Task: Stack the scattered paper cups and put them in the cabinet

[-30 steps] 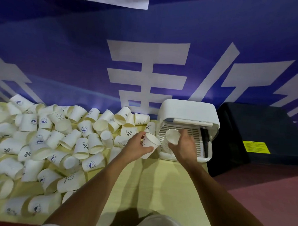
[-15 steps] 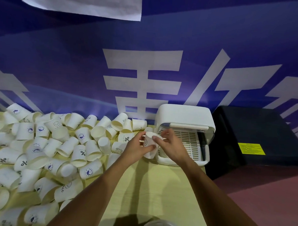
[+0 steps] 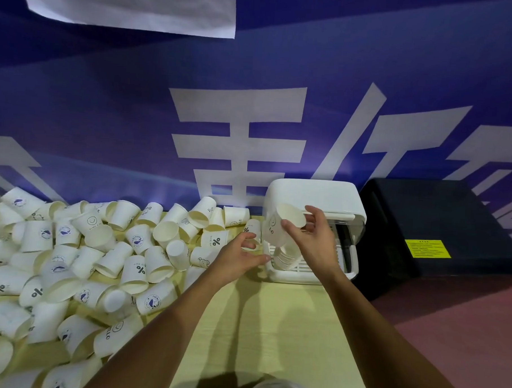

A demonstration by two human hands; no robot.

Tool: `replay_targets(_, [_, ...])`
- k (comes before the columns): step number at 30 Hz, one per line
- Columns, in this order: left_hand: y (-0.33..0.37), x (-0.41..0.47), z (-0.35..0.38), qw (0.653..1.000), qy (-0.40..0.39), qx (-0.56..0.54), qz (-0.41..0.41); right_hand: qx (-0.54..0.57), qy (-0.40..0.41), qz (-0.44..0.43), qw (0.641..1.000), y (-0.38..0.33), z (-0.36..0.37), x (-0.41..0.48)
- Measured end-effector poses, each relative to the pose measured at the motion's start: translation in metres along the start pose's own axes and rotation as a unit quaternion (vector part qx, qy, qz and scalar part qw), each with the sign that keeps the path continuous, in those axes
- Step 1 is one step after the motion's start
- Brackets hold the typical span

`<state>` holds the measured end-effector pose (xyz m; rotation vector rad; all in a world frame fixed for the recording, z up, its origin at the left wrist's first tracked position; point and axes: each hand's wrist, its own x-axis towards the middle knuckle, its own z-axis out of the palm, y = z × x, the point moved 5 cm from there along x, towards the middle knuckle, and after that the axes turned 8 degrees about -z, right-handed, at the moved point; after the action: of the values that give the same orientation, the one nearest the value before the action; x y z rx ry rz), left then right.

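A heap of white paper cups (image 3: 105,263) lies scattered over the left half of the yellow table (image 3: 272,326). My right hand (image 3: 311,243) holds one white paper cup (image 3: 279,227), tilted with its mouth up and to the right, in front of the small white cabinet (image 3: 313,193). A stack of cups (image 3: 287,258) lies inside the cabinet's open front, just below the held cup. My left hand (image 3: 240,257) hovers empty with fingers apart, just left of the cabinet and by the nearest loose cups.
A black box (image 3: 441,231) with a yellow label (image 3: 427,248) stands right of the cabinet. A blue banner with white characters covers the wall behind. The table's right edge drops to a reddish floor (image 3: 462,335).
My left hand passed its cup to my right hand and drew back left, now empty. My right hand lifted that cup up in front of the cabinet opening.
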<state>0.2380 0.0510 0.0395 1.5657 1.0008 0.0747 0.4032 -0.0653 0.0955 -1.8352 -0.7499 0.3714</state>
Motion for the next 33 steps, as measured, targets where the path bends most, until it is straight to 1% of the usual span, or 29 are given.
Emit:
replay_targets(2, [-0.006,0.002,0.0,1.0,-0.002,0.01,-0.008,-0.028,0.023,-0.008,0.999,0.005,-0.006,-0.001])
replay_targets(7, [-0.016,0.008,0.002,1.0,-0.007,0.015,-0.019,-0.096,0.031,-0.023,0.995,0.018,-0.01,-0.015])
replay_targets(15, [-0.019,0.011,0.004,0.999,-0.013,0.012,-0.028,-0.18,-0.027,-0.008,0.983,0.046,0.017,-0.016])
replay_targets(18, [-0.023,0.012,0.004,0.999,-0.015,0.019,-0.037,-0.201,-0.037,0.002,0.979,0.057,0.025,-0.016])
replay_targets(22, [-0.033,0.017,0.004,0.998,-0.013,0.029,-0.055,-0.171,-0.044,0.025,0.984,0.073,0.03,-0.019])
replay_targets(27, [-0.042,0.021,0.007,0.997,-0.015,0.035,-0.071,-0.094,-0.032,0.074,0.992,0.082,0.033,-0.024])
replay_targets(33, [-0.042,0.026,0.012,0.995,-0.025,0.048,-0.079,-0.068,-0.047,0.112,0.99,0.102,0.042,-0.026])
